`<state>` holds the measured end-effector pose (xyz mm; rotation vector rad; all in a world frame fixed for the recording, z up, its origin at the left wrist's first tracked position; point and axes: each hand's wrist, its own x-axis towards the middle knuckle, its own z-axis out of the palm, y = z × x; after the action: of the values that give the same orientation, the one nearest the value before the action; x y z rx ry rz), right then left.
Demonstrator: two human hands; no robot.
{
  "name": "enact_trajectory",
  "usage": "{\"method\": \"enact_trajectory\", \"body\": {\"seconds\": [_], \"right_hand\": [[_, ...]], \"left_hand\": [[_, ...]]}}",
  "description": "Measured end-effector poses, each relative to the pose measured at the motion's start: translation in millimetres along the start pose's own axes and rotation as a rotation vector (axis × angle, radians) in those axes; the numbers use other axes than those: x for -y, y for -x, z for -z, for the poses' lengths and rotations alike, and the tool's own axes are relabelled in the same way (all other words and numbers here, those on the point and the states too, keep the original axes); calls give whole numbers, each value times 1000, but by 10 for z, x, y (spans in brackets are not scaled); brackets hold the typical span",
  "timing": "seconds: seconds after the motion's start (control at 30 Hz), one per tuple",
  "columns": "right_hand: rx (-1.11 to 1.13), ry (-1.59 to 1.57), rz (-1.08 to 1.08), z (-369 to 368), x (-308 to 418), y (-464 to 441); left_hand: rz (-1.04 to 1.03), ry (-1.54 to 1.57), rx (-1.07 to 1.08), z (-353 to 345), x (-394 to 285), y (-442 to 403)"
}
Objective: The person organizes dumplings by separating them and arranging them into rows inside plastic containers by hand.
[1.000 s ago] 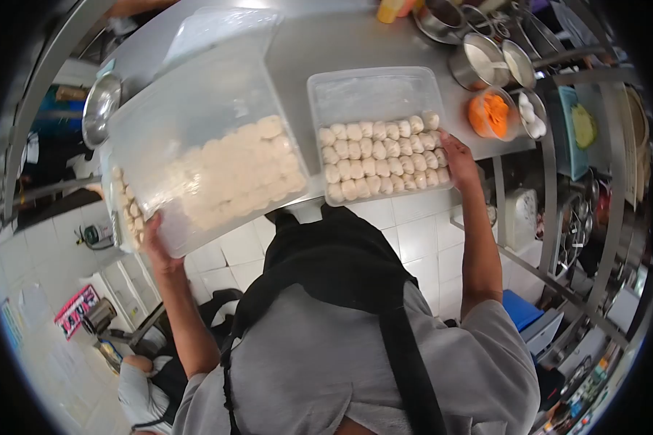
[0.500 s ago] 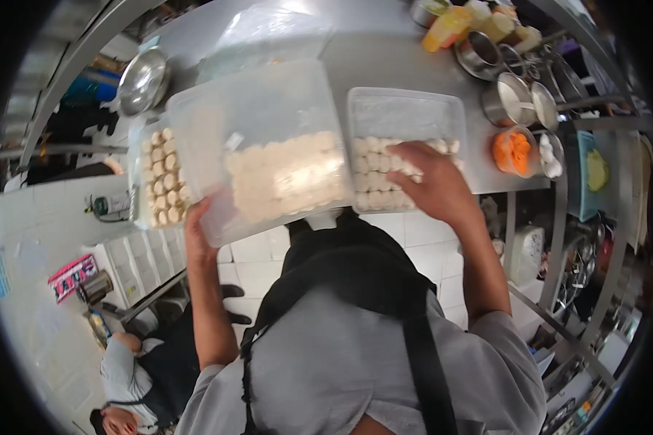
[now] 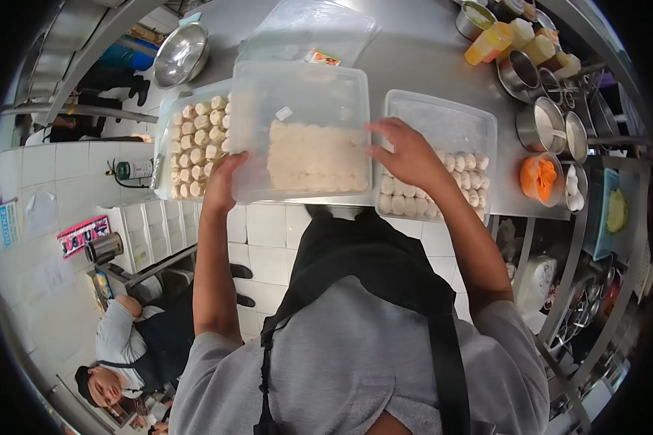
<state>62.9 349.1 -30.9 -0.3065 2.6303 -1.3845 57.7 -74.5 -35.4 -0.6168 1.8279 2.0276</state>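
A lidded translucent container (image 3: 301, 94) with pale round pieces showing through it lies at the middle of the steel counter's front. My left hand (image 3: 225, 181) grips its left edge. At its right edge, my right hand (image 3: 406, 152) has its fingers apart, fingertips at or very near the rim; contact is unclear. Under my right forearm, an open plastic box (image 3: 439, 119) holds rows of white dough balls, partly hidden by the arm. To the left, a tray (image 3: 168, 138) carries rows of light brown-edged pieces, partly covered by the lidded container.
A metal bowl (image 3: 181, 56) stands at the back left, and a clear plastic lid (image 3: 305, 29) behind the container. Pots (image 3: 540, 125), squeeze bottles (image 3: 488, 43) and a tub of orange food (image 3: 538, 178) line the right. A person (image 3: 141, 341) is at the lower left.
My right hand has left the open box and moved left to the lidded container. That container now sits straighter, nearer the middle, with more of the left tray showing.
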Motion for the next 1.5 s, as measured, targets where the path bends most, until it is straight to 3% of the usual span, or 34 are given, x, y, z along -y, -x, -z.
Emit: {"method": "enact_trajectory", "body": {"seconds": [0.1,0.17,0.23,0.33,0.47,0.57,0.6,0.7,0.8,0.9,0.93,1.03,1.2,1.33,1.5], "right_hand": [[-60,47,-173,-200,-7,-395],[-83,75,-313,-268,-43,-694],[-25,59,-367,-349,-88,-906],[-22,159,-402,-551,-291,-1113],[-18,297,-412,-541,-293,-1099],[-85,290,-448,-511,-242,-1137],[-111,270,-468,-518,-265,-1138],[-334,101,-341,-558,-448,-1086],[-235,-520,-508,-355,-464,-1078],[-376,-684,-375,-289,-268,-926],[-409,-734,-329,-254,-195,-877],[-466,-888,-237,-149,7,-780],[-459,-1020,-329,235,18,-943],[-478,-1233,-374,718,-830,-1360],[-650,-1399,-480,1245,-2818,-2155]], "left_hand": [[-106,-256,-11,-96,-180,92],[-332,-381,-84,-216,-132,65],[-512,-485,-172,-250,5,41],[-645,-877,-330,-243,88,43],[-437,-852,-355,-368,-3,136],[-566,-1012,-507,-403,50,109],[-521,-955,-504,-424,-31,146],[-434,-893,-460,-416,-82,118],[-362,-751,-370,-339,-181,117],[-374,-373,-346,-68,146,-126],[-432,-380,-306,8,154,-128],[-216,-323,-190,-17,-102,34],[-350,-591,-153,25,49,-64],[-335,-683,-128,-109,-66,10],[-290,-690,-96,-367,-200,169]]}}
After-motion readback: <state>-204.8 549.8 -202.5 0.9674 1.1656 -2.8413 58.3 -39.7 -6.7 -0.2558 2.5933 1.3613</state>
